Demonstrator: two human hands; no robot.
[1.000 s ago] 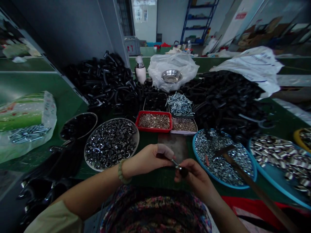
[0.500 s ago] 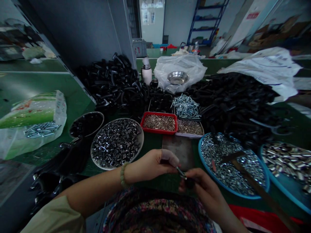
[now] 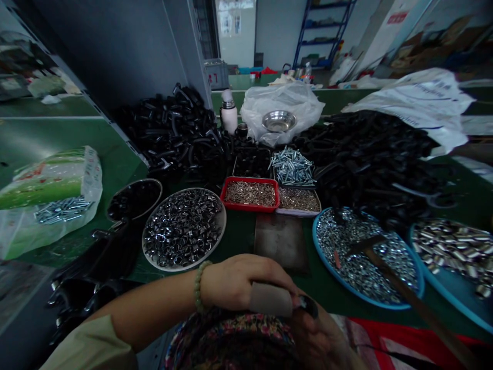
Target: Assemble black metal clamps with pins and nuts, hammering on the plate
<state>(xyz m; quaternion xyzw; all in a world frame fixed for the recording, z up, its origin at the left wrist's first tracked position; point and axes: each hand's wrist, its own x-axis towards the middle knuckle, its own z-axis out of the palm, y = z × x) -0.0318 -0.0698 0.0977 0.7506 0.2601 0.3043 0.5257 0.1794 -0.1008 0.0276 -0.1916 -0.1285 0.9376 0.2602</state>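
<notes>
My right hand (image 3: 321, 331) holds a small black part (image 3: 309, 307), near and right of centre; my left hand (image 3: 248, 288) meets it, grip unclear. Probably two-handed fitting, calling next for steadiness.

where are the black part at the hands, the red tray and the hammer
Black part (image 3: 309, 307): head view, on its exposed dark surface.
Red tray (image 3: 249, 207): head view, on its near wall.
Hammer (image 3: 398, 285): head view, on its wooden handle.
</notes>
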